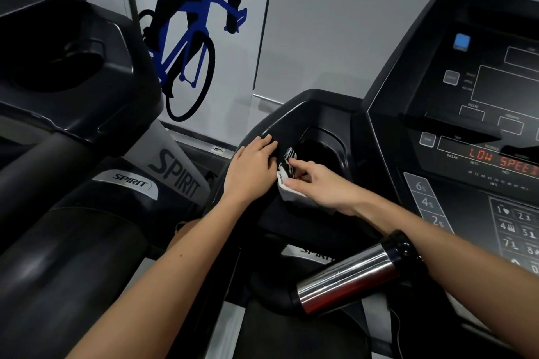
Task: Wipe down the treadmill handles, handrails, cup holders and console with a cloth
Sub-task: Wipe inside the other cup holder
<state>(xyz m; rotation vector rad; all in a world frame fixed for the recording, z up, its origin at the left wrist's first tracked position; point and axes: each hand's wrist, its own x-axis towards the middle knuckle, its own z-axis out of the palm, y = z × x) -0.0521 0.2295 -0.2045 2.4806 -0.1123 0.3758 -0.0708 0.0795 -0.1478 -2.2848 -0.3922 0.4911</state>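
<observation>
A black-and-white cloth (287,172) lies bunched at the near-left rim of the treadmill's left cup holder (323,148). My left hand (252,167) rests flat on the holder's left rim, fingers straight, its fingertips at the cloth's edge. My right hand (313,183) pinches the cloth between thumb and fingers at the holder's front edge. The console (478,131) stands to the right, its red display reading "LOW SPEED". A chrome pulse handle (347,278) juts out below my right forearm.
A second Spirit treadmill (78,114) stands close on the left, with its own cup holder (55,67). A wall panel with a blue cyclist graphic (192,38) is behind. The keypad (513,230) sits at the console's lower right.
</observation>
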